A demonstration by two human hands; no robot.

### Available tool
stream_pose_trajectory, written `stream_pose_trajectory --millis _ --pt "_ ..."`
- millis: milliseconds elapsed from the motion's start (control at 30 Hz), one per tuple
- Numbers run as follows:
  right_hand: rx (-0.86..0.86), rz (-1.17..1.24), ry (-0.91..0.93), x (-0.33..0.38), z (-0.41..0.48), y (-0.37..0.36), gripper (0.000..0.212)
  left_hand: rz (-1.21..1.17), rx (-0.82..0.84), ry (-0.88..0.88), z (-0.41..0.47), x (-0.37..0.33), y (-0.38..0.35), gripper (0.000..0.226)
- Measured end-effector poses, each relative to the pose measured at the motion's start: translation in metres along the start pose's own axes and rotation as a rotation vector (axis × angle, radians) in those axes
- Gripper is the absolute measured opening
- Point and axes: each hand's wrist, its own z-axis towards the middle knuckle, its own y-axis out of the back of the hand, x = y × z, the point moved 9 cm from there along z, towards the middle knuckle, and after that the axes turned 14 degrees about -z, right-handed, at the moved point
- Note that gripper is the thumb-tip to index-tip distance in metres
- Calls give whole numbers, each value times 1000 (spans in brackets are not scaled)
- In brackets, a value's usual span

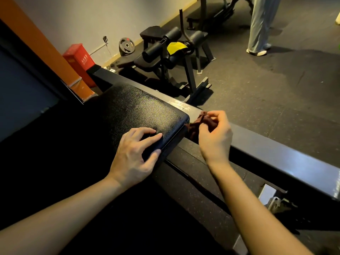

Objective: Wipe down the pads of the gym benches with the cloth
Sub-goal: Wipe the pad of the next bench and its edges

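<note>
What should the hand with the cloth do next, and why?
Probably slide the cloth left onto the pad and start wiping. The right hand pinches the bunched cloth just off the pad's corner, above the frame, so it isn't cleaning yet. The left hand rests on the pad's near edge.

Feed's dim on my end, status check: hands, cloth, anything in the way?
Left hand rests on the pad corner. Right hand pinches the bunched brown cloth just off the pad's end, over the frame beam. Nothing between cloth and pad.
</note>
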Motion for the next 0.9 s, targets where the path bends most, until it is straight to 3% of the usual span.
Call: stream_pose_trajectory --millis 133,300,433,600,700,833,900 --pt "19 -25 -43 -3 9 -6 30 -5 1 6 0 0 0 42" --pt "45 62 -66 -2 -43 -28 29 -5 -10 12 0 -1 -1 43" --pt "324 137 141 15 -75 -40 33 -12 13 19 0 0 0 47" --pt "112 -27 -93 -16 -11 -21 29 -18 1 33 -1 -1 0 42" --pt "51 -25 -119 -9 -15 -32 30 -22 -2 33 0 -1 1 39" --pt "82 85 -87 -6 -40 -35 36 -61 22 57 1 -2 0 39" --pt "228 164 -17 -1 -51 -37 39 -86 35 67 0 -2 1 40"
